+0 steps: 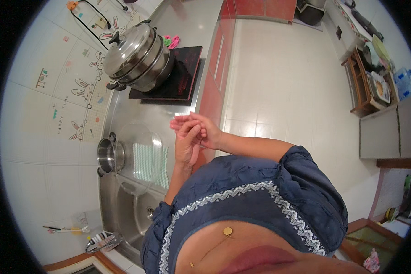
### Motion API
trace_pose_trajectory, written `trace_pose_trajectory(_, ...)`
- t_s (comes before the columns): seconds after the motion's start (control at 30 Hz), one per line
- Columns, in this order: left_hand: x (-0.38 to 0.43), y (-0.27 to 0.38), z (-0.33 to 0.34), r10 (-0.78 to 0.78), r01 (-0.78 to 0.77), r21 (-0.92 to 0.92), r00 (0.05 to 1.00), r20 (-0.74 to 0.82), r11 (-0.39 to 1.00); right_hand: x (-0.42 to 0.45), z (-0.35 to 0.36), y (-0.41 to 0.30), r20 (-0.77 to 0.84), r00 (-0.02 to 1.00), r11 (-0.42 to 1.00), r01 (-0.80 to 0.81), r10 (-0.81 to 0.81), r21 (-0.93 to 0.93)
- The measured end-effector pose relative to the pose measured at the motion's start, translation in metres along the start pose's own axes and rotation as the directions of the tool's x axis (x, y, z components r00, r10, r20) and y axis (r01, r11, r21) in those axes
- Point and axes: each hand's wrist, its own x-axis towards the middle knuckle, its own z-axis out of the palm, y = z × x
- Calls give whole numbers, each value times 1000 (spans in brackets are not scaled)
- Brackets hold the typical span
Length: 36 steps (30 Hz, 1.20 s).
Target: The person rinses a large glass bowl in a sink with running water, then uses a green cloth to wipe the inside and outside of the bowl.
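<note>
In front of my chest, my left hand (pixel 186 148) and my right hand (pixel 210 130) are clasped together, palms and fingers overlapping. My left fingers fold over my right hand. Several fingertips point left, and the overlap hides which hand some of them belong to. I see no object between them. Below and left of the hands, a large clear round bowl or cover (pixel 156 137) rests on the stainless steel counter (pixel 164 113). Through it shows a green-and-white checked cloth (pixel 150 161). Beside it, by the wall, is a small steel pot (pixel 106 156) with black handles.
Farther along the counter, a tiered steel steamer pot (pixel 140 58) with a lid stands on a black cooktop (pixel 186 72). Near me is a steel sink (pixel 130 212). Red cabinet fronts (pixel 214 75) run below the counter. A wooden rack (pixel 358 78) stands at the right.
</note>
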Motion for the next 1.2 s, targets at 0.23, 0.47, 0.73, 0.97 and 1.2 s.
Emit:
trace_pose_trajectory(0.23, 88, -12, 28, -55, 56, 12, 998, -9, 998, 23, -17, -87, -142, 986, 995, 74, -83, -68)
trace_pose_trajectory(0.47, 164, -21, 51, -143, 168, -126, 972, 188, 978, 29, -41, -143, -256, 929, 963, 262, -267, -55)
trace_pose_trajectory(0.73, 279, -35, 91, -72, 118, -192, 970, 234, 974, 55, -75, -246, -271, 842, 885, 439, -466, -157)
trace_pose_trajectory(0.97, 396, -17, 76, 351, -323, 205, 928, -121, 924, 99, -103, -333, -252, 888, 922, 381, -384, -62)
trace_pose_trajectory(1.2, 499, 10, -68, 635, 1, 786, 589, -500, 618, 162, -127, -371, -272, 935, 973, 211, -228, -90)
